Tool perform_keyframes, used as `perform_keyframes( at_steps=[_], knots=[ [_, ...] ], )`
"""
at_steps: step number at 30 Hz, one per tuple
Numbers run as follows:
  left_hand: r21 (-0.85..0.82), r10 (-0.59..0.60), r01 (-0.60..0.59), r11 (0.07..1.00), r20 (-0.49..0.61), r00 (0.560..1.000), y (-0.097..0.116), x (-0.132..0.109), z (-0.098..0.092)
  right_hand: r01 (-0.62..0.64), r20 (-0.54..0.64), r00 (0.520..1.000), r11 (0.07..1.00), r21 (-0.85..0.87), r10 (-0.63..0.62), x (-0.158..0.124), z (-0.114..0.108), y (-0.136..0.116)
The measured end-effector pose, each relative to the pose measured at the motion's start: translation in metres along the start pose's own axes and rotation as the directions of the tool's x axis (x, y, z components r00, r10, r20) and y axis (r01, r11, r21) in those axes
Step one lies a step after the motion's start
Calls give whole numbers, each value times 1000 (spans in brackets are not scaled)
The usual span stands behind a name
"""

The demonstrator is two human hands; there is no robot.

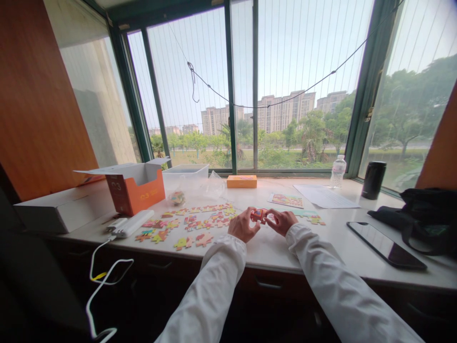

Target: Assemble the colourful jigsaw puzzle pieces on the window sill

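Between my two hands, a little above the white tabletop, is a red-orange jigsaw puzzle piece [258, 216] with a bit of blue on it. My left hand [244, 226] pinches its left side with thumb and fingers. On the other side, my right hand [283, 221] has its thumb and fingertips closed at the piece's right edge. Many loose puzzle pieces [203, 239] lie spread to the left of my hands, in pink, yellow, green and red. A strip of joined pieces [315, 220] shows just beyond my right hand, partly hidden by it.
Left stand an orange-and-white open box [137, 193], a clear plastic bin [185, 176] and a white power strip [134, 224]. At the back are an orange box [242, 181], a picture card [286, 200] and paper [324, 196]. Right: water bottle [338, 172], black flask [373, 180], phone [385, 245], black bag [428, 219].
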State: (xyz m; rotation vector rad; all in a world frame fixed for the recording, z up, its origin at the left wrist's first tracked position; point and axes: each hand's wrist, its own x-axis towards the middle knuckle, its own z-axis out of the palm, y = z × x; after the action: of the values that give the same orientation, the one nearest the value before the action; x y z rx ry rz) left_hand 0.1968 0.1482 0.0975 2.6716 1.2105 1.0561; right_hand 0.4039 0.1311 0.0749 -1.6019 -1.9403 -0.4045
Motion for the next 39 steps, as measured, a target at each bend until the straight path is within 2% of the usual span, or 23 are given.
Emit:
perform_keyframes(
  at_steps=[14,39],
  knots=[
    [44,-60,58,997,42,997,5,0,-4,30,-17,999,1000,1,-30,0,-2,-3],
    [109,-88,78,991,87,992,7,1,-5,49,7,999,999,0,-49,-1,4,0]
  ],
)
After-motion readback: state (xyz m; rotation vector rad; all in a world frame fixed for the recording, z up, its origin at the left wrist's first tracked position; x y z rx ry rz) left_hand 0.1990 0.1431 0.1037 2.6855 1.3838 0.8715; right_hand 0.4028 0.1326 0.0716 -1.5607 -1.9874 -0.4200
